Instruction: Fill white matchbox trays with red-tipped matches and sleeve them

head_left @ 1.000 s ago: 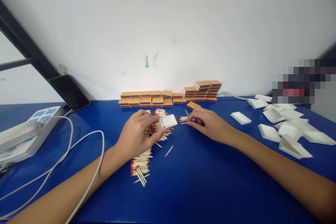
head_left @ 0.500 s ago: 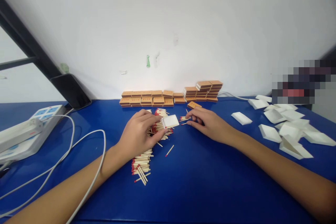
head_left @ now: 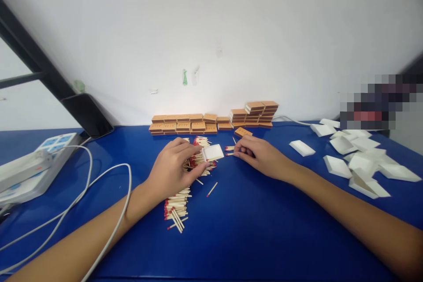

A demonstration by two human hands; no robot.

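My left hand (head_left: 175, 165) pinches a white inner matchbox tray (head_left: 214, 153) between thumb and fingers, over a pile of red-tipped matches (head_left: 176, 207). Its open side faces up; a match or so seems to lie along its near edge. To the right of the tray, my right hand (head_left: 257, 152) is closed, thumb against fingers, with a few matches (head_left: 229, 154) sticking out leftward from its fingertips. How many it grips is hidden. One loose match (head_left: 212, 189) lies on the blue table below the tray.
Stacked brown matchboxes (head_left: 183, 126) line the wall, with a taller stack (head_left: 254, 114) to the right. A single matchbox (head_left: 243, 132) lies behind my right hand. Many white trays (head_left: 363, 158) are scattered at right. A power strip (head_left: 26, 169) and white cable (head_left: 129, 176) are at left, the cable crossing my left forearm.
My right fingers have drawn together at the matches, and the nearest match now lies more level. My left hand keeps the tray in nearly the same place. The view has shifted slightly.
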